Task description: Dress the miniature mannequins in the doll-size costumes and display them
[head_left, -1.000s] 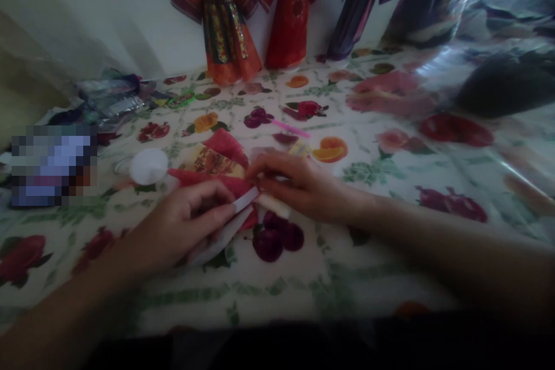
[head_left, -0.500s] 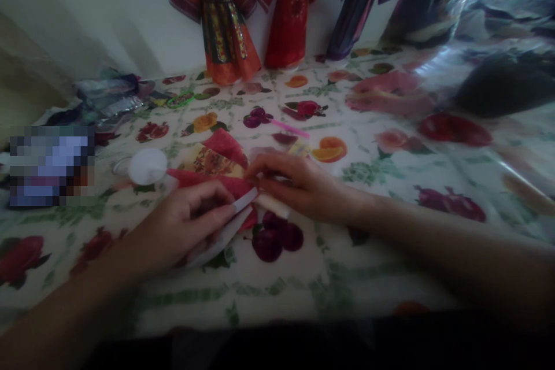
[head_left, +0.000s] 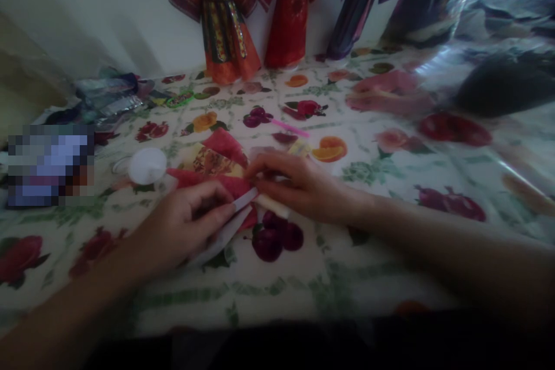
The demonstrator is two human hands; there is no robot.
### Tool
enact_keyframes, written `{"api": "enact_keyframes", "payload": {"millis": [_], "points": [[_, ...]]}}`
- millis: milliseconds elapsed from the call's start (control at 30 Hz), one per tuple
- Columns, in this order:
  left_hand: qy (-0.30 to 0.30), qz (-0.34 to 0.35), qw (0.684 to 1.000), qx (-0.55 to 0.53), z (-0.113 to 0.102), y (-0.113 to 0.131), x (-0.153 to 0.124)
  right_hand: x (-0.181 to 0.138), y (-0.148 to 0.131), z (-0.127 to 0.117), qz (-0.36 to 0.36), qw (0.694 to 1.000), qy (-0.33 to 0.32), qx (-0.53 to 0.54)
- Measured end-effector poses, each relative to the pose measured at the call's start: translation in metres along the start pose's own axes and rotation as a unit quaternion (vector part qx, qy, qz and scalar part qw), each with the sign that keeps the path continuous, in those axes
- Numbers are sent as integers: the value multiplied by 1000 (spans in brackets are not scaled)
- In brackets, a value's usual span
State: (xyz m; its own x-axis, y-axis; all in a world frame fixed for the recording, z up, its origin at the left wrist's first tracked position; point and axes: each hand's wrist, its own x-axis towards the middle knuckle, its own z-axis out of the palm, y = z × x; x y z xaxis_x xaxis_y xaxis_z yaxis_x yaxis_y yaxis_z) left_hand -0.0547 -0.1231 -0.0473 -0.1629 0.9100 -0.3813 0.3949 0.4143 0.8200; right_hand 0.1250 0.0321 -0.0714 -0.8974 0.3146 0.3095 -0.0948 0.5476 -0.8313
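Both hands (head_left: 186, 219) (head_left: 299, 185) hardly moved; red cloth (head_left: 221, 144) shows patterned cream band (head_left: 214, 163)

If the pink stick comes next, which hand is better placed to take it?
Probably the right hand: it is nearer the pink stick, which lies beyond it. The left hand is farther away and holds a white strip. The right is at the patterned fabric, so may need freeing first.

View shifted slightly; pixelated object (head_left: 50, 166), orange costume (head_left: 232, 66) now farther left in frame.
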Motion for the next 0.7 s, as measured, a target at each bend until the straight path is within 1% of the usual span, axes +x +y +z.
{"api": "enact_keyframes", "payload": {"millis": [67, 267, 400, 500, 700], "points": [[5, 16, 1000, 17, 1, 0, 0, 0, -1, 1, 5, 1000, 2, 3], [22, 35, 998, 49, 1, 4, 0, 1, -1, 7, 26, 999, 28, 0], [39, 40, 996, 69, 1, 2, -2, 1, 2, 9, 25, 999, 36, -5], [39, 37, 996, 65, 2, 2, -3, 1, 2, 10, 24, 999, 41, -5], [41, 39, 996, 68, 2, 3, -2, 2, -1, 7, 33, 999, 28, 2]]}}
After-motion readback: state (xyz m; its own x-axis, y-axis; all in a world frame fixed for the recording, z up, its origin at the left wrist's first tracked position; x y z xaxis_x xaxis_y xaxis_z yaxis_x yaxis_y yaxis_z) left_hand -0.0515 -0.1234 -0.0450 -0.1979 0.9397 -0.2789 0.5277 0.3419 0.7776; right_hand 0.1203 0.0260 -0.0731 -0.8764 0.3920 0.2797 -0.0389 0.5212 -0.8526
